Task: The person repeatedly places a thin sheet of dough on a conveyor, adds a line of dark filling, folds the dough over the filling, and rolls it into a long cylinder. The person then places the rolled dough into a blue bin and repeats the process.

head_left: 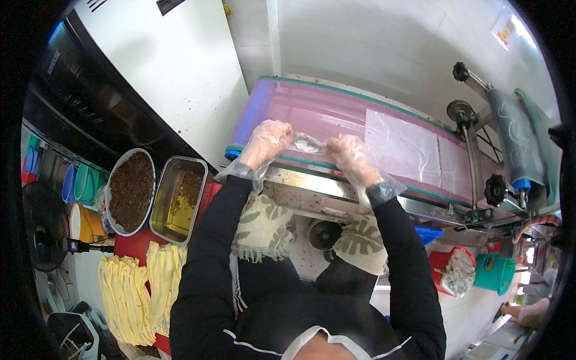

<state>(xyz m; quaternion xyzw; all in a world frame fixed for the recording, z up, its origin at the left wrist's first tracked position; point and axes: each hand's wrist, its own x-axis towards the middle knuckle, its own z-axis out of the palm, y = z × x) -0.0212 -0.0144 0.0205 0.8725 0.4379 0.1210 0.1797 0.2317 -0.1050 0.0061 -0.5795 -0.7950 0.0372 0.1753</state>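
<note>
My left hand (275, 137), in a clear plastic glove, grips one end of a thin, whitish, stretched piece (308, 143); its material is hard to tell. The other end is in my gloved right hand (345, 150). Both hands are over the near edge of a pink conveyor belt (315, 105) with green borders. Thin, pale, translucent sheets (400, 144) lie flat on the belt, to the right of my right hand. My fingers are curled, and the gloves partly hide the fingertips.
To the left stand a round tub of brown crumbly filling (131, 191), a steel tray with yellow oil (180, 198) and yellowish dough strips (126, 297) on a red surface. A roller (517, 135) is at the right, above a red bucket (452, 272) and a green bucket (494, 273). Someone's leg shows far right.
</note>
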